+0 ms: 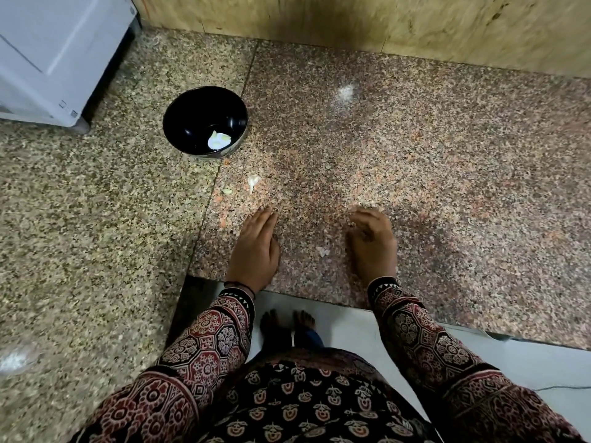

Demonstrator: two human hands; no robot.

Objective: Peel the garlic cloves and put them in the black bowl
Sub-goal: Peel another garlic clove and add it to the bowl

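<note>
Between cloves: left hand [254, 247] spread flat, right hand [372, 244] curled, grip contents indeterminate; next, pinch the loose clove [253, 181].

Long maroon-and-black block-printed sleeves [208, 340] (white zigzag cuffs [382, 287]), dark thread band [241, 286] on left wrist.

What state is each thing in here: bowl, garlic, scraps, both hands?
black bowl: upright on the counter, garlic inside.
peeled garlic: lying at the bowl's bottom.
garlic clove: loose on the counter near the bowl; skin unclear.
peel scrap: on the counter between the hands.
left hand: flat on the counter, fingers straight, empty.
right hand: fingers curled down on the counter; grip unclear.
</note>
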